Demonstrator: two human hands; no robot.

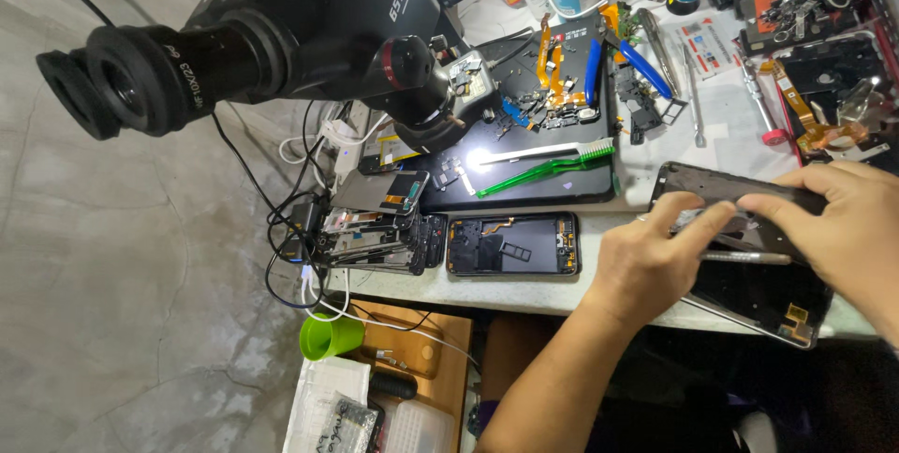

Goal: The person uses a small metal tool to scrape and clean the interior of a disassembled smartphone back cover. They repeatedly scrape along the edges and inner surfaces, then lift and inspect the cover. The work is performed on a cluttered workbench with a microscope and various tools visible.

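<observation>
Both grips clamped on dark phone frame [740, 193]: left hand [655, 261] w/ tweezers [744, 256], right hand [847, 219] on top edge.

The microscope [309, 13] overhangs the counter's [524, 289] left end, blocking any reach from above onto the black mat [552, 181]. A green brush [543, 170], a white brush [552, 150] and blue pliers [618, 64] crowd that mat. Opened phones [512, 245] line the near edge. Cables [290, 228] tangle beside the left corner.
</observation>
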